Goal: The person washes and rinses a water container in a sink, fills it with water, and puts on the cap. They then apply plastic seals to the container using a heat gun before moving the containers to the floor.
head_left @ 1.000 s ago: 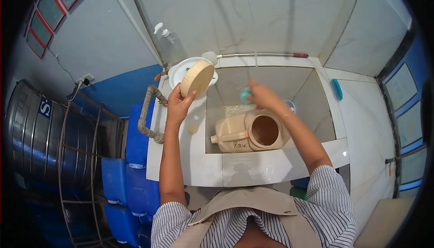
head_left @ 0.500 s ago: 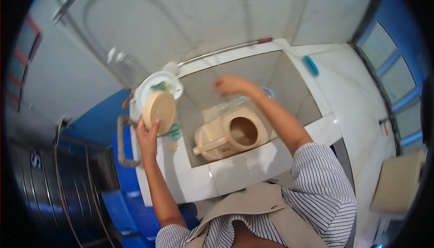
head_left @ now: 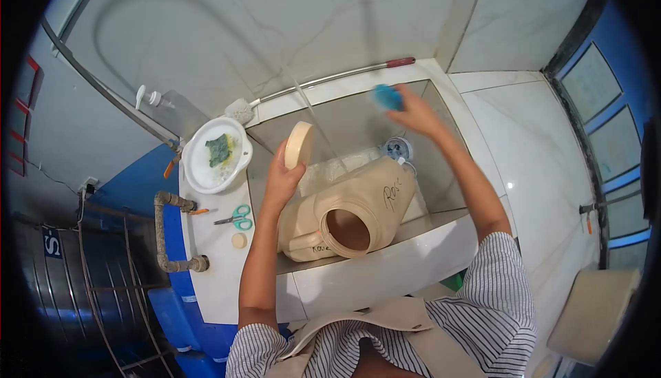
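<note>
My left hand grips a round beige lid by its lower edge, holding it upright over the left side of the sink. A blue brush-like object is in my right hand, above the back right of the sink. Below my hands a large beige jug lies tilted in the sink, its wide round mouth uncovered and facing me. Water runs in a thin stream between my hands, behind the jug. Beside the sink's back right wall is a small clear container.
A white basin with a green scouring pad sits at the left. Teal-handled scissors and a small beige cap lie nearby. A long-handled brush lies behind the sink. A pump bottle and pipe stand left.
My right hand has moved to the back right and now holds the blue object, which was on the right ledge. The lid has turned edge-on. The jug has shifted and rotated.
</note>
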Motion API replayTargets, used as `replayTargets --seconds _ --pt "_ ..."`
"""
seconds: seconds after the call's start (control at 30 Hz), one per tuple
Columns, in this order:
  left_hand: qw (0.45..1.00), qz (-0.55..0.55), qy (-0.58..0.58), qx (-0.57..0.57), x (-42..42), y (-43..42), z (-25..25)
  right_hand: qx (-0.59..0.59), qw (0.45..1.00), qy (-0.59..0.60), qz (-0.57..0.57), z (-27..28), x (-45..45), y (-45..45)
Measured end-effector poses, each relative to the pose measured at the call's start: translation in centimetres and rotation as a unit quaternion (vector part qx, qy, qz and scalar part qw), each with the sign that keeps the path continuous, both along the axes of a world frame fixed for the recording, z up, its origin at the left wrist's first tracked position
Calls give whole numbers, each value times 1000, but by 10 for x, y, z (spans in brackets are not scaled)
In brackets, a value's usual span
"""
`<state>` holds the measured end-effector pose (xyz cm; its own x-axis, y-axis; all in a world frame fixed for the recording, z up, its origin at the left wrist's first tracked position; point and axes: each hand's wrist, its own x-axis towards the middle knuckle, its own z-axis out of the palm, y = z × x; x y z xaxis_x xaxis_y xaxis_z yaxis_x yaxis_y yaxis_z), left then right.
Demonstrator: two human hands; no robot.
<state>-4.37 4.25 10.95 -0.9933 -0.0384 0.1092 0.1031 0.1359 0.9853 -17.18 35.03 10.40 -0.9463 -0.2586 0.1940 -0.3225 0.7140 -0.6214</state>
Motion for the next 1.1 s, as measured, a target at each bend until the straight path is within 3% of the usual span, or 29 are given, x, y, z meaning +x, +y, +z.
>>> replayTargets --seconds 0.07,0.13,0.2,0.4,0.47,0.53,0.6,0.67,0.77,0.83,0.9,0.93,0.97,1.03,1.1 --pt "1000 3 8 16 -3 -3 -8 -100 987 0 125 37 36 -82" --pt "998 6 -44 -50 -4 -10 -22 -47 955 196 217 29 64 -147" --pt "997 46 -33 -42 10 -21 -20 -27 976 59 208 47 67 -171" --pt "995 95 -27 3 40 -45 -17 -48 953 128 271 44 72 -208" --pt "994 111 -21 11 46 -51 -12 -22 960 97 262 49 60 -207" --pt "997 75 -17 13 45 -57 -12 9 964 71 255 66 63 -211" --pt "998 56 -13 30 45 -62 -18 39 938 86 333 80 94 -217" --pt "998 32 -5 45 51 -66 -13 12 947 85 311 67 67 -206" --pt "989 49 -20 141 60 -71 4 -62 941 89 320 77 59 -203" --pt "964 -21 -46 261 55 -69 -2 -113 930 82 340 89 64 -201" --pt "960 -11 -15 279 56 -68 2 -113 935 -45 334 103 62 -199" --pt "935 -20 5 355 58 -74 15 -211 914 -30 346 88 59 -196" --pt "903 -29 27 428 60 -82 24 -212 913 -24 347 73 56 -195" --pt "887 -58 36 456 52 -87 2 -318 904 -1 286 65 69 -193" --pt "790 37 31 611 37 -73 -6 -337 905 0 262 76 63 -203"
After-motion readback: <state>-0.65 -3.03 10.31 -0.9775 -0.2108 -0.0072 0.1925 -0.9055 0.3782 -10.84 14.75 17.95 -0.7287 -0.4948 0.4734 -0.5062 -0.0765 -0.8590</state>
